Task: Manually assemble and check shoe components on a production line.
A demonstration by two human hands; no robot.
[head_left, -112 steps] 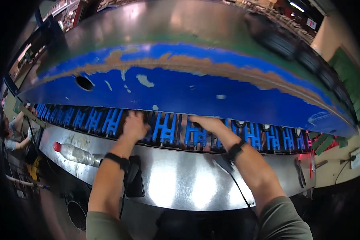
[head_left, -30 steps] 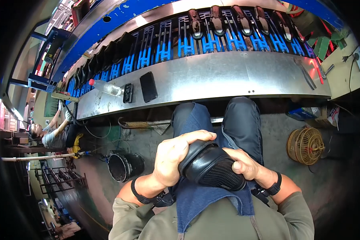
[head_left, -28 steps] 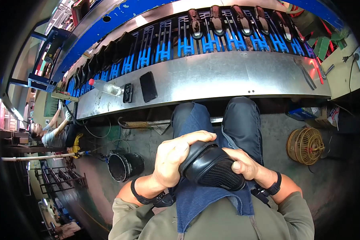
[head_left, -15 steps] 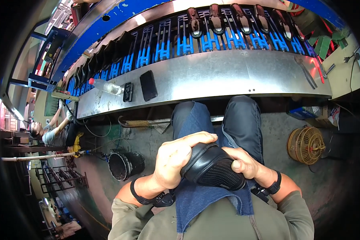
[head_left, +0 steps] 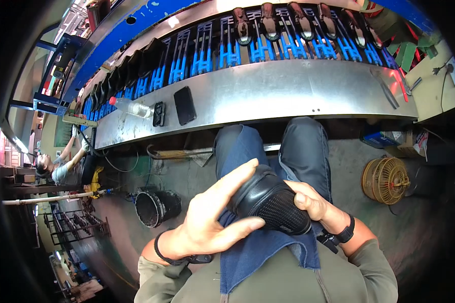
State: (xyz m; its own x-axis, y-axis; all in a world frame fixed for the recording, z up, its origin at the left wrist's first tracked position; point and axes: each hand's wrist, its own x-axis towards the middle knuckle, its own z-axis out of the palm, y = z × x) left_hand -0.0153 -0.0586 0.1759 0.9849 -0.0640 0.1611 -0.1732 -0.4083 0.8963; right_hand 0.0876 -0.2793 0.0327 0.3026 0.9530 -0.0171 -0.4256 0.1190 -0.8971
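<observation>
A black shoe upper (head_left: 274,203) with a dotted, perforated panel lies over my lap, above the blue denim apron (head_left: 242,260). My right hand (head_left: 316,204) grips its right end, the thumb on top and the other fingers mostly hidden behind it. My left hand (head_left: 205,217) is at the opposite end, with thumb and fingers spread wide around that end. The left fingers reach along the far edge, and the thumb tip lies by the near edge; how firmly they touch cannot be seen.
Ahead is a metal-topped bench (head_left: 268,93) with a phone (head_left: 185,105), a clear bottle (head_left: 131,107) and tongs-like tools (head_left: 387,91). Behind it runs a row of blue holders (head_left: 202,60), some carrying shoe parts. A bucket (head_left: 157,207), a yellow fan (head_left: 385,180) and a co-worker (head_left: 65,166) flank me.
My left hand has loosened from around the shoe upper and spread, its thumb now stretched along the near side. The right hand keeps its hold. The view has shifted slightly.
</observation>
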